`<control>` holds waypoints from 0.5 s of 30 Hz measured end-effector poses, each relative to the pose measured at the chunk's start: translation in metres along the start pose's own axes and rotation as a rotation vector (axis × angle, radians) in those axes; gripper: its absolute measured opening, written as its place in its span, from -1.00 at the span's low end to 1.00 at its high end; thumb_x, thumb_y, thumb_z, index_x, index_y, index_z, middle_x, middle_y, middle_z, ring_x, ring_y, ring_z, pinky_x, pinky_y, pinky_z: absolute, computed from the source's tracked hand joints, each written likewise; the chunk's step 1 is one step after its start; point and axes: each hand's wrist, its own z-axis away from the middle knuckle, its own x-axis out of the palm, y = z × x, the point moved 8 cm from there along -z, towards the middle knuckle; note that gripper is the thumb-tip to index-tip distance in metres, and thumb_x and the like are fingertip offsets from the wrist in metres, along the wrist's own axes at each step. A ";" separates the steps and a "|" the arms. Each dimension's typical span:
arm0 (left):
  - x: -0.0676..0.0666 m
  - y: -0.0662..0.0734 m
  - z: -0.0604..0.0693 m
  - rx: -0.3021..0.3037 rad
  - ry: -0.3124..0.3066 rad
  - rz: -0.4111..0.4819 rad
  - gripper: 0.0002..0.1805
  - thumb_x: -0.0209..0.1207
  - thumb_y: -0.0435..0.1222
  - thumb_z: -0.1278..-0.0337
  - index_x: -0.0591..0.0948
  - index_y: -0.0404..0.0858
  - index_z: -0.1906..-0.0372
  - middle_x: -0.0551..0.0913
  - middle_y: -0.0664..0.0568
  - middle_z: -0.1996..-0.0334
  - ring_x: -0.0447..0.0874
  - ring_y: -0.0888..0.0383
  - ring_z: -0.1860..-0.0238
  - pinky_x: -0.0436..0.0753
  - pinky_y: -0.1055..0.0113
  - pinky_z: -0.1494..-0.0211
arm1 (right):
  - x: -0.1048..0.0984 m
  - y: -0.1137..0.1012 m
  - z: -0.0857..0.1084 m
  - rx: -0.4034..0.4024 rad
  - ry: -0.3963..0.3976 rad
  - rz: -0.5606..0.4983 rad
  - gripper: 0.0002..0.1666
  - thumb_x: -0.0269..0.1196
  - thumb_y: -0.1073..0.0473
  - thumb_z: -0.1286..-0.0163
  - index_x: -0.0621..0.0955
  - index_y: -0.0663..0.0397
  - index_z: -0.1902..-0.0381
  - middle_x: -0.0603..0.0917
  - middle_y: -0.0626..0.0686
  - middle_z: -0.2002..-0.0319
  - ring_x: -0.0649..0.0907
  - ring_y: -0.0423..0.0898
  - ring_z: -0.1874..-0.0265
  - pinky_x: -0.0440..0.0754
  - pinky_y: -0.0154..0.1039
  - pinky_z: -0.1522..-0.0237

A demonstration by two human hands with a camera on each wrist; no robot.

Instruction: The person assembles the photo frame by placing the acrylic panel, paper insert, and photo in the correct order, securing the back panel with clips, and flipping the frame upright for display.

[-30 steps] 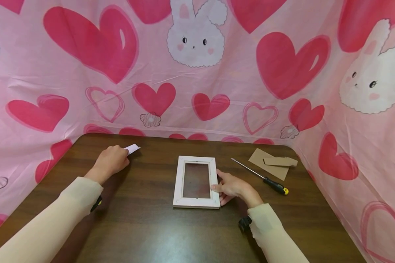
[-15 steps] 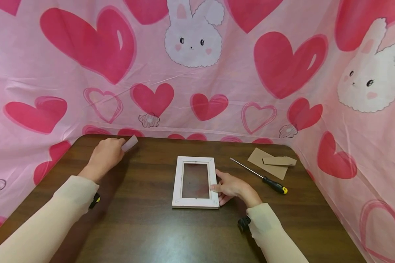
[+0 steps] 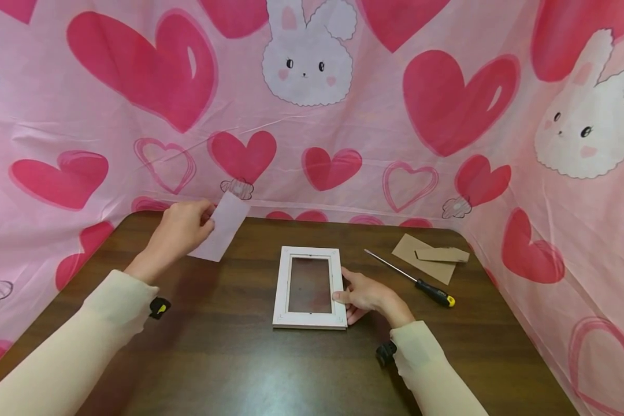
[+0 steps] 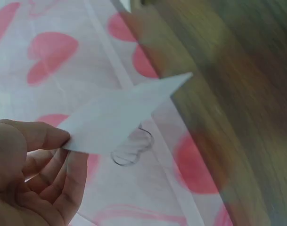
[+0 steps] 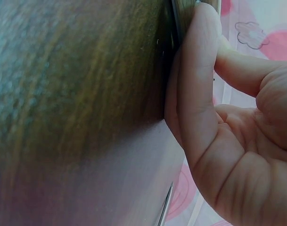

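Observation:
Between the thumb and fingers of my left hand (image 3: 179, 228) a white rectangular sheet of paper (image 3: 225, 225) is pinched by one edge. It is held tilted above the table's far left part. The left wrist view shows the same sheet (image 4: 119, 115) jutting out from the thumb and fingertips. At the middle of the table lies a white picture frame (image 3: 281, 289) with a rectangular opening. My right hand (image 3: 366, 293) grips its right side, thumb on the top face and fingers at the outer edge. In the right wrist view the fingers (image 5: 197, 89) hide most of the frame.
Right of the frame lies a screwdriver (image 3: 434, 293) with a black and yellow handle. Behind it are a flat brown cardboard piece (image 3: 411, 248) and a smaller cardboard strip (image 3: 442, 255) on top. A pink heart-and-rabbit cloth (image 3: 312, 133) hangs around the brown wooden table (image 3: 249, 370).
My left hand has lifted the paper from low over the far left of the table and turned it, so its broad face now shows. The right hand and picture frame have stayed put.

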 end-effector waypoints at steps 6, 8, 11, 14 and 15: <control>0.001 0.021 -0.003 -0.064 -0.081 0.156 -0.88 0.27 -0.33 -0.32 0.74 -0.30 0.17 0.82 -0.10 0.34 0.73 -0.06 0.28 0.60 0.04 0.20 | 0.000 0.000 -0.001 -0.004 -0.001 -0.006 0.05 0.30 0.21 -0.55 -0.06 0.08 -0.74 0.58 0.26 0.28 0.66 -0.01 0.59 0.81 -0.09 0.47; 0.004 0.028 -0.002 -0.093 -0.115 0.198 -0.85 0.27 -0.32 -0.33 0.74 -0.30 0.12 0.84 -0.11 0.29 0.75 -0.08 0.22 0.63 0.06 0.16 | 0.000 0.000 -0.001 -0.003 -0.002 -0.008 0.05 0.30 0.21 -0.56 -0.06 0.07 -0.74 0.58 0.26 0.27 0.65 -0.02 0.59 0.81 -0.09 0.47; 0.011 0.036 -0.002 -0.124 -0.150 0.241 -0.82 0.28 -0.29 -0.35 0.74 -0.28 0.06 0.84 -0.12 0.24 0.75 -0.07 0.19 0.66 0.10 0.15 | 0.000 0.000 0.000 0.000 0.000 -0.009 0.05 0.30 0.21 -0.56 -0.06 0.07 -0.75 0.58 0.26 0.27 0.65 -0.02 0.58 0.81 -0.09 0.47; 0.019 0.043 -0.001 -0.140 -0.161 0.277 -0.81 0.29 -0.29 -0.36 0.74 -0.28 0.05 0.83 -0.11 0.25 0.72 -0.04 0.23 0.67 0.18 0.23 | 0.000 0.000 0.000 0.000 0.002 -0.008 0.05 0.30 0.21 -0.55 -0.05 0.07 -0.74 0.58 0.25 0.27 0.65 -0.01 0.58 0.81 -0.09 0.47; 0.021 0.045 0.000 -0.146 -0.162 0.293 -0.81 0.30 -0.29 -0.35 0.74 -0.28 0.05 0.83 -0.11 0.25 0.70 -0.04 0.26 0.67 0.20 0.27 | 0.000 0.000 -0.001 -0.001 0.002 -0.007 0.05 0.30 0.21 -0.56 -0.05 0.07 -0.74 0.58 0.25 0.27 0.65 -0.02 0.58 0.81 -0.09 0.47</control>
